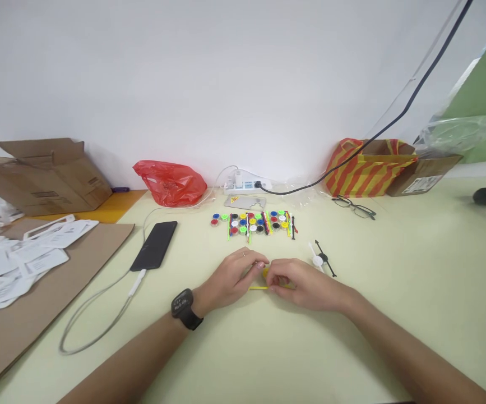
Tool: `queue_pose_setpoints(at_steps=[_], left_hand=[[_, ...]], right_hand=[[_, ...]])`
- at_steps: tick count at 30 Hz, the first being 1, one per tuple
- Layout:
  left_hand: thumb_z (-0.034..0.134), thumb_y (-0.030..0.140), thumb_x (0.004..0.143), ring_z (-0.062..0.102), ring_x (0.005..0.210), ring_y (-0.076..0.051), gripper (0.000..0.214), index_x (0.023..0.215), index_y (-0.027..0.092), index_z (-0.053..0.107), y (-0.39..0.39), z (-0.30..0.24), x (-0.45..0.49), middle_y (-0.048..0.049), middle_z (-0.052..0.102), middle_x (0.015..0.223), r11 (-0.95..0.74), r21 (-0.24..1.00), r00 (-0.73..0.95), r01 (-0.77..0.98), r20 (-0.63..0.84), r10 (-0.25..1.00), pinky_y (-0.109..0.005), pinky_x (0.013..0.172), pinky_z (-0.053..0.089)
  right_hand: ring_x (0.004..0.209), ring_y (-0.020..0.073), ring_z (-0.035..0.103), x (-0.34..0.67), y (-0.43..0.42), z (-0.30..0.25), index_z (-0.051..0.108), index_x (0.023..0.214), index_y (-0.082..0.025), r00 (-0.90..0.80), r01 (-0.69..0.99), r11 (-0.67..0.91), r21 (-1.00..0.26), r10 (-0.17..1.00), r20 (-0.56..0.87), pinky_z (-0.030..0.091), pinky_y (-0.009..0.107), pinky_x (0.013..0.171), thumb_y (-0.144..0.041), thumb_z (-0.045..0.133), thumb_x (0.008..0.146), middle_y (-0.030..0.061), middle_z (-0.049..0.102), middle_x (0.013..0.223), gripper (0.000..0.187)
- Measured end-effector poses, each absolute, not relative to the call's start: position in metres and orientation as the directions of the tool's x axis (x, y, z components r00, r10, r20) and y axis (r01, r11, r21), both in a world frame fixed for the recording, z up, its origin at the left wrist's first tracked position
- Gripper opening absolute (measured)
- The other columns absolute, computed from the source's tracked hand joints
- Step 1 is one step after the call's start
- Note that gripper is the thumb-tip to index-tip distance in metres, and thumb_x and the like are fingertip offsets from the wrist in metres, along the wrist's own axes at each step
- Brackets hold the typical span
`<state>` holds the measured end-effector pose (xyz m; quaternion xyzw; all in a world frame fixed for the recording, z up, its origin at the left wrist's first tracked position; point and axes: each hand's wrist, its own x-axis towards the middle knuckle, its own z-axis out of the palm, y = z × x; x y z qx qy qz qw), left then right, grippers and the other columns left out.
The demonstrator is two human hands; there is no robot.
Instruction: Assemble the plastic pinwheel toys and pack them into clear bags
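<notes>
My left hand (240, 273), with a watch (186, 308) on its wrist, bends its thumb and fingers together against a small yellow disc (265, 272). From the other side my right hand (295, 282) curls its fingers in a pinch at the same disc, covering much of it. A thin yellow stick (258, 288) runs beneath the two hands, its middle hidden by the right fingers. Right of them lie a white disc with a white arrow (318, 260) and a black arrow (329, 264), side by side. Beyond the hands sit several coloured discs (243, 230) and bundles of thin coloured arrows (267, 223).
A phone (154, 247) on a cable lies left, near cardboard with white cards (19, 264). Along the wall are a cardboard box (53, 179), red bag (171, 185), power strip (246, 184) and striped bag (364, 171). Glasses (356, 207) lie back right.
</notes>
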<state>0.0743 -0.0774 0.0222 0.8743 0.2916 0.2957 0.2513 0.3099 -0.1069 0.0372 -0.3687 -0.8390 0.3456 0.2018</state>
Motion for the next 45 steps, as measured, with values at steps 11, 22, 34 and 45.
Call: queue_pose_setpoints(at_steps=[11, 22, 34, 45], left_hand=[[0.060, 0.027, 0.101, 0.065, 0.075, -0.017, 0.016, 0.107, 0.024, 0.075, -0.075, 0.012, 0.075, -0.0041, 0.073, 0.082, -0.770, 0.540, 0.566, 0.340, 0.536, 0.627, -0.032, 0.070, 0.052], [0.062, 0.023, 0.097, 0.066, 0.074, -0.016, 0.015, 0.103, 0.023, 0.076, -0.073, 0.012, 0.072, -0.0039, 0.075, 0.085, -0.735, 0.540, 0.625, 0.410, 0.421, 0.658, -0.028, 0.066, 0.050], [0.064, 0.022, 0.096, 0.066, 0.074, -0.016, 0.011, 0.099, 0.022, 0.074, -0.074, 0.013, 0.072, -0.0026, 0.074, 0.082, -0.745, 0.546, 0.637, 0.382, 0.429, 0.641, -0.028, 0.066, 0.050], [0.061, 0.022, 0.099, 0.066, 0.084, -0.018, 0.014, 0.101, 0.023, 0.075, -0.073, 0.014, 0.073, -0.0030, 0.074, 0.088, -0.771, 0.525, 0.688, 0.361, 0.408, 0.600, -0.031, 0.077, 0.053]], right_hand=[[0.087, 0.0183, 0.061, 0.307, -0.099, 0.035, 0.062, 0.100, -0.022, -0.472, 0.300, 0.284, -0.911, 0.874, 0.117, 0.048, 0.030, 0.074, -0.035, 0.051, 0.105, 0.0034, 0.067, 0.094, 0.017], [0.075, 0.0155, 0.056, 0.299, -0.093, 0.006, 0.061, 0.101, -0.019, -0.393, 0.261, 0.154, -0.953, 0.919, 0.041, 0.043, 0.028, 0.068, -0.032, 0.056, 0.100, 0.0000, 0.062, 0.083, 0.014], [0.080, 0.0166, 0.062, 0.295, -0.095, 0.006, 0.064, 0.098, -0.019, -0.429, 0.220, 0.183, -0.958, 0.900, 0.073, 0.045, 0.028, 0.071, -0.033, 0.056, 0.101, 0.0023, 0.069, 0.087, 0.016], [0.074, 0.0163, 0.060, 0.299, -0.093, 0.003, 0.063, 0.096, -0.021, -0.410, 0.336, 0.237, -0.911, 0.908, 0.085, 0.043, 0.028, 0.066, -0.021, 0.054, 0.098, 0.0012, 0.071, 0.084, 0.009]])
